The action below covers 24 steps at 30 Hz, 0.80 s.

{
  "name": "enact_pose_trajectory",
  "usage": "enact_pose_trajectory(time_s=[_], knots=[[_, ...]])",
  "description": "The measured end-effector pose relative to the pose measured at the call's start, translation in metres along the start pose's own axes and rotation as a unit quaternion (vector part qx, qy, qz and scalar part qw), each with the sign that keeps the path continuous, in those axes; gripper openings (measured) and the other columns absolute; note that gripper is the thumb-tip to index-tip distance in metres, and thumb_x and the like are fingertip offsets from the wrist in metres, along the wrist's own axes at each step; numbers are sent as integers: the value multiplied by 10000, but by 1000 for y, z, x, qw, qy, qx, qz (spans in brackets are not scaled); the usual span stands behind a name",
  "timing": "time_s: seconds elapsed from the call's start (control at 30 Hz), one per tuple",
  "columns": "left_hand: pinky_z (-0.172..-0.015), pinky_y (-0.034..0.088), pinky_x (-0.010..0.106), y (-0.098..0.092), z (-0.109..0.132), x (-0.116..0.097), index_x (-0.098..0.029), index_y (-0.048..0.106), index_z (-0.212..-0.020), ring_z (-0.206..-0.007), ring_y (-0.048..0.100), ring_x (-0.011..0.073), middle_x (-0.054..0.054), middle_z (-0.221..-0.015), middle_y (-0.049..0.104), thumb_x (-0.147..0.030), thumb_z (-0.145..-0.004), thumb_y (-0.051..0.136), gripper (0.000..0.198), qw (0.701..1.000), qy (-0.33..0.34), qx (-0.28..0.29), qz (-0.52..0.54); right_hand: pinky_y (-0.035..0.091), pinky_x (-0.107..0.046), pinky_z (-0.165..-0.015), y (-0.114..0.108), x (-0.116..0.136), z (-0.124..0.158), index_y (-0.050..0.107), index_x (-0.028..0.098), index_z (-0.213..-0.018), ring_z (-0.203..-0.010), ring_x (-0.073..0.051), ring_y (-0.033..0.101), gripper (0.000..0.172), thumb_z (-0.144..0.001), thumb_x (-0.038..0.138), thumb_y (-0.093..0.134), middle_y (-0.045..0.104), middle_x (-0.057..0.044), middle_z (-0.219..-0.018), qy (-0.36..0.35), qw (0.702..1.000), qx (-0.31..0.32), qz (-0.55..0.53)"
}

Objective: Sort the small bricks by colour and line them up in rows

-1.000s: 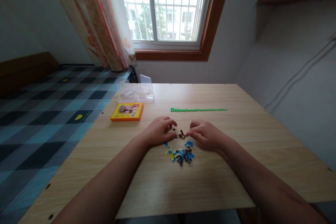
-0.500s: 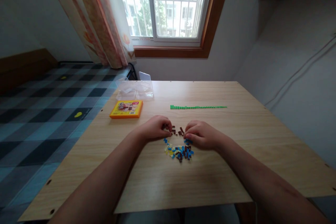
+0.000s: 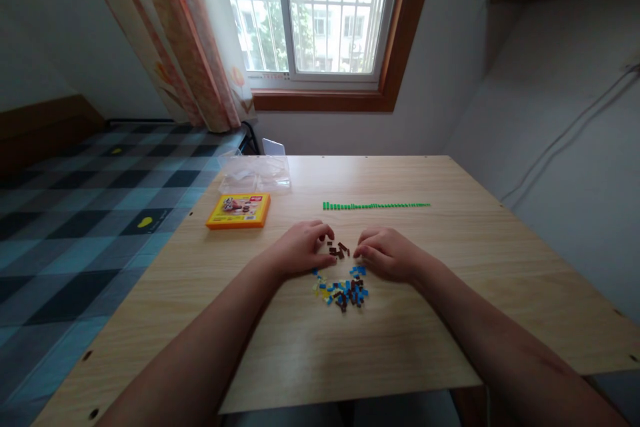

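Observation:
Small brown building bricks lie loosely grouped between my two hands. On their left, my left hand rests with thumb and fingers apart, the thumb tip close to the nearest bricks. To the right, my right hand has its fingers curled and pressed together, tips low at the table; whether anything is in them is hidden. A few blue bricks lie just below the right fingertips. Nearer me is a mixed pile of blue, yellow and brown bricks.
Beyond the hands a long row of green bricks runs across the wooden table. A yellow-orange box lies at the left, with a clear plastic case behind it. A checked bed adjoins the left side.
The brown bricks between my hands have shifted into a tighter group. My left thumb and fingers have spread, and the left hand has moved slightly right. The camera view has shifted a little.

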<state>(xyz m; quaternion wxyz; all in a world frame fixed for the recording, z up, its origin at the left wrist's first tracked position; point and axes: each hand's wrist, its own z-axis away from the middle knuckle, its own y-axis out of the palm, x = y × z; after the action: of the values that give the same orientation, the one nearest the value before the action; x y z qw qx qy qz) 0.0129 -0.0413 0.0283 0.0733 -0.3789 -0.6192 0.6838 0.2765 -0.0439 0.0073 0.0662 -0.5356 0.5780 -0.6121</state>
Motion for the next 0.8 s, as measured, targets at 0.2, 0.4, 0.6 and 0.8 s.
enact_pose_trajectory(time_s=[0.2,0.4,0.6,0.8], knots=[[-897,458,382,6,-4,-8,-242,679,-1233,-1006,628,257,67,-1059,683,-431,-798,753,480,998,25,2,-57,460,-303,-756,-5,-1,1,773,166,-841,-764,-174,627,462,-1038,377,412,719,-75,-811,9,1000,13,-6],[-880,471,367,13,-9,-7,-237,720,-1166,-974,647,241,70,-1042,698,-363,-861,697,331,996,49,-6,-68,462,-288,-760,4,5,-2,759,168,-850,-804,-172,632,399,-1030,344,449,730,-72,-866,-9,1000,-5,0],[-840,484,321,13,-7,-10,-212,745,-1117,-919,655,201,72,-1013,706,-347,-917,646,261,997,55,-47,-20,447,-273,-714,2,11,1,776,178,-826,-738,-149,613,321,-995,304,534,708,-59,-830,-18,1000,13,2],[-738,471,250,4,-3,-11,-224,788,-912,-769,641,137,18,-825,710,-273,-912,644,152,996,51,-56,48,406,-238,-610,3,6,4,814,220,-993,-658,-118,590,195,-936,298,645,668,-35,-774,-25,999,28,-26]])
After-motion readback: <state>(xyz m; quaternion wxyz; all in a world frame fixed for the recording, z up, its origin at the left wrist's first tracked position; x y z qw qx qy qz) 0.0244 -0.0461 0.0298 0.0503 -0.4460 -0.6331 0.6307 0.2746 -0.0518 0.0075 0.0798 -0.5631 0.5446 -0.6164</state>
